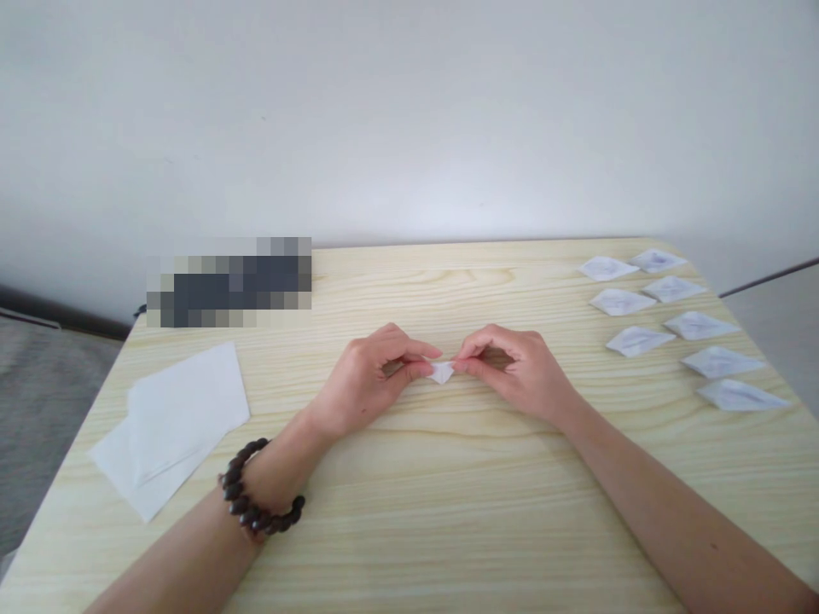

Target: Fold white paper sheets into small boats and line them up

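A small folded piece of white paper [441,373] is held just over the middle of the table, its visible part pointing down toward me. My left hand [374,375] pinches its left end between thumb and fingers. On the other side, my right hand [512,368] grips the right end the same way. The fingertips cover both ends, so the paper's full shape is hidden. Several folded paper boats [640,340] lie in two slanting columns at the table's right side, beyond my right hand.
Loose white paper sheets [185,409] overlap on the left of the wood-grain table [409,529]. Behind them is a dark, pixelated object [236,286]. A pale wall [409,119] rises along the table's far edge. A dark beaded bracelet [236,490] circles my left wrist.
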A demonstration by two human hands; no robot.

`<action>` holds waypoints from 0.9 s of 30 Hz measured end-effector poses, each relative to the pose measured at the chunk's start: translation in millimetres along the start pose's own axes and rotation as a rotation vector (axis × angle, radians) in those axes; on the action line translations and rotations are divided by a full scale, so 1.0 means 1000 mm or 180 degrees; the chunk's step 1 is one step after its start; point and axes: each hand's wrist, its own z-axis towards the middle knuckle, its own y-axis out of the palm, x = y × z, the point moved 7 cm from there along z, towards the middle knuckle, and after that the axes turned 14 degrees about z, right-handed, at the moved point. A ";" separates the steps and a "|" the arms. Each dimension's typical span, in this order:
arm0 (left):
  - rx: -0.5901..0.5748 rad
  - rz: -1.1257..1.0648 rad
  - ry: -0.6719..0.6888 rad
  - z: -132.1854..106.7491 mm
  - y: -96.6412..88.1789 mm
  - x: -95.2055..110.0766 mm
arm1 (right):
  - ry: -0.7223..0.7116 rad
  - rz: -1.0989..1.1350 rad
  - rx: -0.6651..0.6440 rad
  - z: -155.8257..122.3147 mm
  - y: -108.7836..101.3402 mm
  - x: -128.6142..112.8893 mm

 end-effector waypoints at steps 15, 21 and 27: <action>-0.0196 0.0253 0.0085 0.001 0.002 0.004 | -0.0322 -0.0238 0.0148 -0.002 -0.004 -0.004; -0.0268 0.0158 0.0087 0.002 0.002 0.003 | -0.0369 -0.0265 -0.0135 0.000 0.002 -0.006; -0.0156 -0.0142 0.0201 0.000 0.001 0.007 | -0.0567 -0.0359 -0.0402 -0.003 0.008 -0.012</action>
